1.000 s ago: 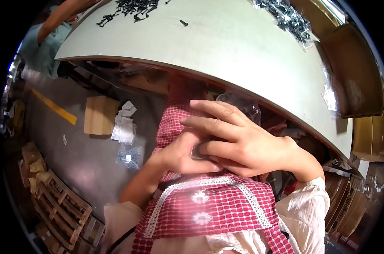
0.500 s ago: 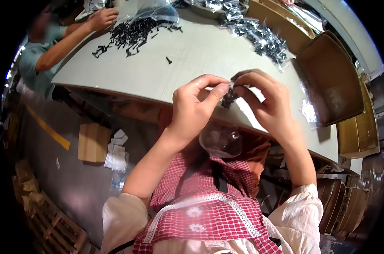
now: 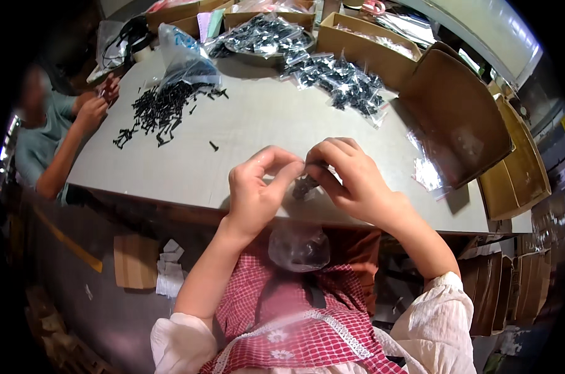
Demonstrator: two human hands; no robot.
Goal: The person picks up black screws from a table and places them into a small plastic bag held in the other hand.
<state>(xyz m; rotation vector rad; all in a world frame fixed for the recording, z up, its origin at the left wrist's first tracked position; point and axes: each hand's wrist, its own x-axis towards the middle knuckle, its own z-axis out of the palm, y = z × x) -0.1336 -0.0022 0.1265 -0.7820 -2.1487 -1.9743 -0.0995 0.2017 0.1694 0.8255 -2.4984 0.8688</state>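
Observation:
Above the near edge of the table, a small clear plastic bag [image 3: 305, 187] with dark pieces in it hangs between my hands. My left hand [image 3: 262, 190] is closed, thumb and forefinger pinching the bag's top edge from the left. From the other side my right hand [image 3: 351, 184] also pinches that edge, its curled fingers partly hiding the bag. The two sets of fingertips nearly touch. A single black screw [image 3: 213, 146] lies on the table beyond my left hand. Farther left, loose black screws [image 3: 161, 109] are heaped before a large clear bag [image 3: 186, 59].
Filled small bags [image 3: 338, 81] are piled at the back, with more in a round tray [image 3: 279, 61]. An open cardboard box [image 3: 457, 118] stands right, beside flat clear bags [image 3: 429, 171]. A clear bag [image 3: 298, 247] rests at my lap. Left, a co-worker's hands [image 3: 95, 106] work.
My view has tilted up, showing more of the table's back. Both hands keep pinching the small bag. The co-worker's hands now appear lower and farther from the screw heap.

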